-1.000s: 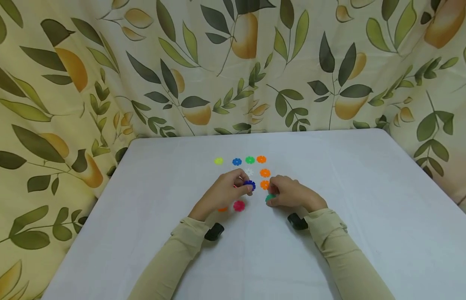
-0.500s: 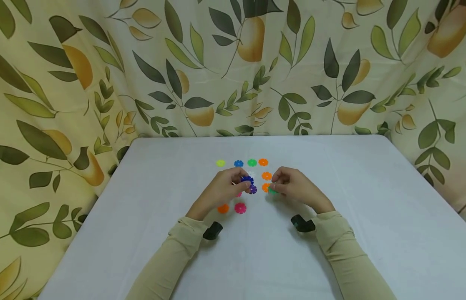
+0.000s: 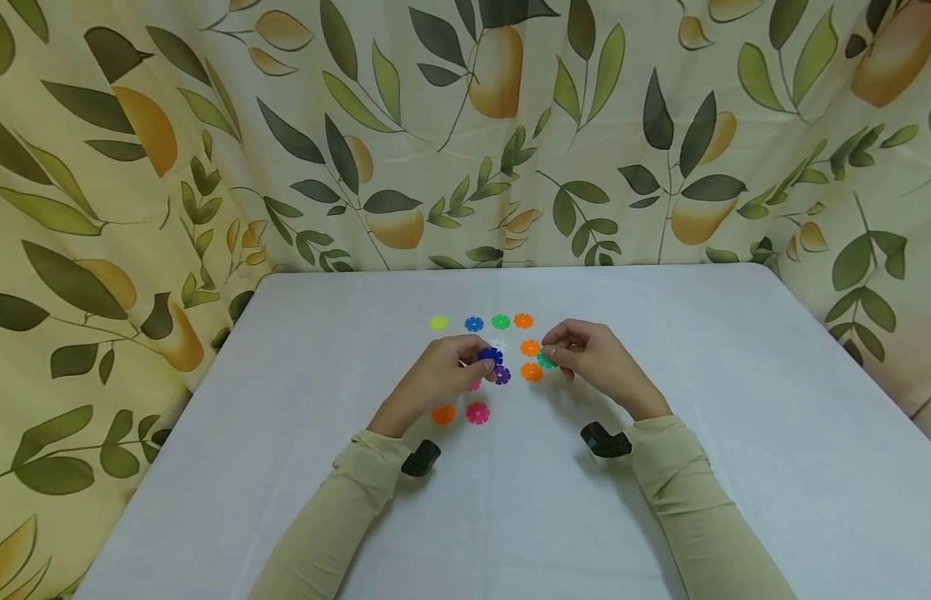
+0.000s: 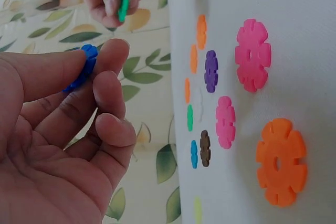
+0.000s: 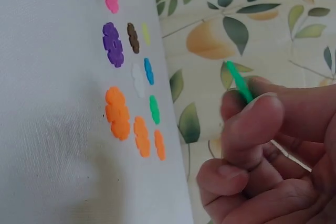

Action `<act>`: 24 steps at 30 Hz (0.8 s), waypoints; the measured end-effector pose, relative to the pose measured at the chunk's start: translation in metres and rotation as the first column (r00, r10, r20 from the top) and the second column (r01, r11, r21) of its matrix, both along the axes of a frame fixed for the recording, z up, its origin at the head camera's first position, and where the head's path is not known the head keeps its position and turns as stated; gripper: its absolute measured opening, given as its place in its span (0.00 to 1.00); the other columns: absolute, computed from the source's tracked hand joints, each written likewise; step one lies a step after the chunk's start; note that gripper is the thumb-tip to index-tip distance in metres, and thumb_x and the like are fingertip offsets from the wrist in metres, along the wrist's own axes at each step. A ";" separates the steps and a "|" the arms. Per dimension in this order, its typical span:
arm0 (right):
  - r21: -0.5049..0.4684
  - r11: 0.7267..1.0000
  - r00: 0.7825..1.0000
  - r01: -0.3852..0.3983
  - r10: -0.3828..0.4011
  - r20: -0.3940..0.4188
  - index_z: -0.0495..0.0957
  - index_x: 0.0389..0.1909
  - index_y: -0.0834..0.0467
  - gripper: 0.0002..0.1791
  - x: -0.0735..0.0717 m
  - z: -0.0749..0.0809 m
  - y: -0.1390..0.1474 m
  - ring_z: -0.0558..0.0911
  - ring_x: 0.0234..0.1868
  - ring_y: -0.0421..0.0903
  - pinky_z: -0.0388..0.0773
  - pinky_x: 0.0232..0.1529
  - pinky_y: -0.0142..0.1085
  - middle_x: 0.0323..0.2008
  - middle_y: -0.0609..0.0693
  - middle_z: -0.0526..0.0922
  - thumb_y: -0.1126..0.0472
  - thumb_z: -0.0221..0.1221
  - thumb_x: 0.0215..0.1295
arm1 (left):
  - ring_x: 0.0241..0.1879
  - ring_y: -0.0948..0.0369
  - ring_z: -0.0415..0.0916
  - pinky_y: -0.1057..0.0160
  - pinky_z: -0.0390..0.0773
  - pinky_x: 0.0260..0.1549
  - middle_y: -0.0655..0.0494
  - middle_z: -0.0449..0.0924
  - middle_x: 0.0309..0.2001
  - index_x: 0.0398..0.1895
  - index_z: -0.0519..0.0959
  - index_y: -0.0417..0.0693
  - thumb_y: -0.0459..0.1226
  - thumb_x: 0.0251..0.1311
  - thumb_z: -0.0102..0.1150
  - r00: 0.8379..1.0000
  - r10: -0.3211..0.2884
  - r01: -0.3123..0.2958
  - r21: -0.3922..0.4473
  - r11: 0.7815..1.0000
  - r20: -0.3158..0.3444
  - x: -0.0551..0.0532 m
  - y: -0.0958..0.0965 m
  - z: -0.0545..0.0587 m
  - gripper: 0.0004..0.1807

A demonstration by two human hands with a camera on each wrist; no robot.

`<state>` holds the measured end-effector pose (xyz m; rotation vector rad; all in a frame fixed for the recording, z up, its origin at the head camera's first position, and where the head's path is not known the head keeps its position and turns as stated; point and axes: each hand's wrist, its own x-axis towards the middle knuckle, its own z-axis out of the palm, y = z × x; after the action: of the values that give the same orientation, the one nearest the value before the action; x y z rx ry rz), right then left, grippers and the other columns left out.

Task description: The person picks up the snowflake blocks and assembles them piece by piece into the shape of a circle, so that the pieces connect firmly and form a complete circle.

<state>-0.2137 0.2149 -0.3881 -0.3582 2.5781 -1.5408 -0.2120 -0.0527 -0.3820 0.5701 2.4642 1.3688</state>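
Left hand (image 3: 438, 377) raised, pinching; right hand (image 3: 598, 362) likewise; forearms (image 3: 332, 510) angled inward.

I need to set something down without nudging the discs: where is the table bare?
The white table is bare right of the right hand, left of the yellow disc, and between the left sleeve and right sleeve. Crowded: beside the left hand, among the purple disc, white disc and orange discs.

A white tabletop (image 3: 525, 517) with rounded far corners lies beneath the left hand (image 3: 433, 379) and the right hand (image 3: 600, 362). Beyond both hangs a cream curtain (image 3: 442, 179) printed with green leaves (image 3: 341, 155) and yellow-orange fruit (image 3: 395, 227), wrapping round to either side of them. The light looks yellower out past the left hand, and soft shadows fall below both.
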 end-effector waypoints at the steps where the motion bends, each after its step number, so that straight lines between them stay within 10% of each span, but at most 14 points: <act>1: -0.005 1.000 1.000 0.002 -0.002 -0.007 0.81 0.52 0.66 0.09 0.000 0.000 0.000 0.78 0.29 0.50 0.80 0.39 0.42 0.39 0.58 0.84 0.65 0.63 0.77 | 0.45 0.51 0.83 0.60 0.84 0.44 0.56 0.88 0.40 0.53 0.84 0.43 0.35 0.79 0.61 1.000 0.005 -0.005 0.001 1.000 0.006 0.000 0.000 0.000 0.08; 11: -0.040 0.999 1.000 0.012 -0.013 -0.016 0.80 0.62 0.67 0.17 0.004 0.010 0.001 0.86 0.39 0.52 0.77 0.54 0.47 0.40 0.59 0.86 0.65 0.62 0.79 | 0.25 0.58 0.65 0.67 0.64 0.23 0.52 0.90 0.45 0.58 0.71 0.45 0.34 0.80 0.57 0.999 0.030 -0.031 0.067 0.997 0.016 0.001 -0.004 0.001 0.10; 24: -0.138 0.990 0.998 0.028 -0.020 0.059 0.74 0.53 0.69 0.13 0.011 0.026 -0.015 0.88 0.28 0.51 0.83 0.41 0.38 0.36 0.65 0.88 0.63 0.60 0.80 | 0.32 0.47 0.75 0.66 0.69 0.28 0.41 0.89 0.46 0.52 0.73 0.42 0.32 0.78 0.60 0.997 -0.024 0.031 0.089 0.996 -0.078 0.002 -0.004 -0.001 0.07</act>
<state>-0.2032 0.1995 -0.3623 -0.2928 2.4481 -1.7178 -0.2096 -0.0563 -0.3829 0.6868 2.4542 1.4806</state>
